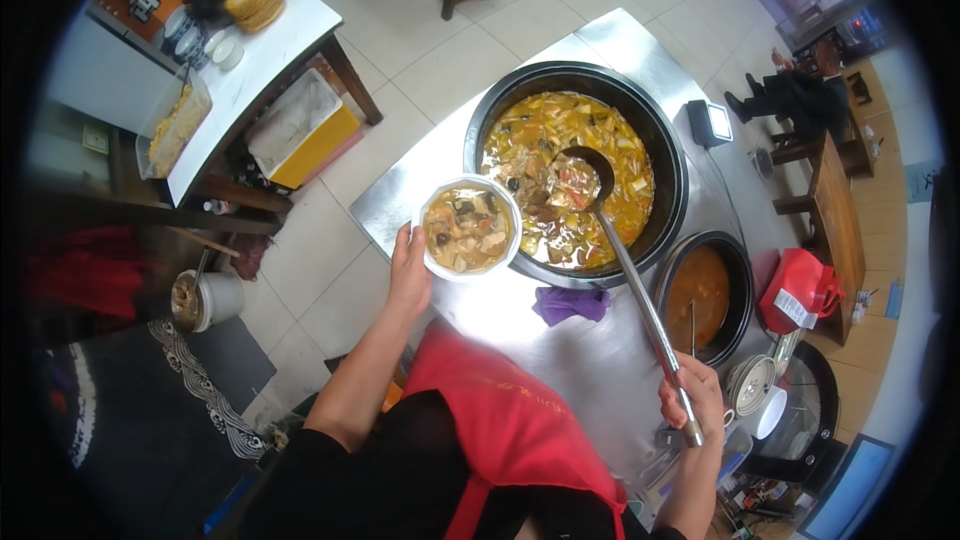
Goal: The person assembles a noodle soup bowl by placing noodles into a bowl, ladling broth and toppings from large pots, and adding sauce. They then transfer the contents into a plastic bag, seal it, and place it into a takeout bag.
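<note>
My left hand (410, 270) holds a white bowl (517, 229) by its left side, filled with chunky stew, at the near left rim of a large black pot (679, 187). My right hand (694, 394) grips the handle of a long metal ladle (634, 274). The ladle's round head, full of stew pieces, is over or partly in the yellowish stew (622, 142) in the pot; its exact depth cannot be told. A crumpled purple cloth (571, 305) lies on the steel table (480, 330) just below the pot.
Right of the large pot stands a smaller pot (697, 292) of brown soup with a utensil in it. Beyond are a red bag (796, 292), stacked bowls (750, 386) and a small screen device (709, 124). A white side table (300, 22) stands upper left. A seated person (814, 97) is far right.
</note>
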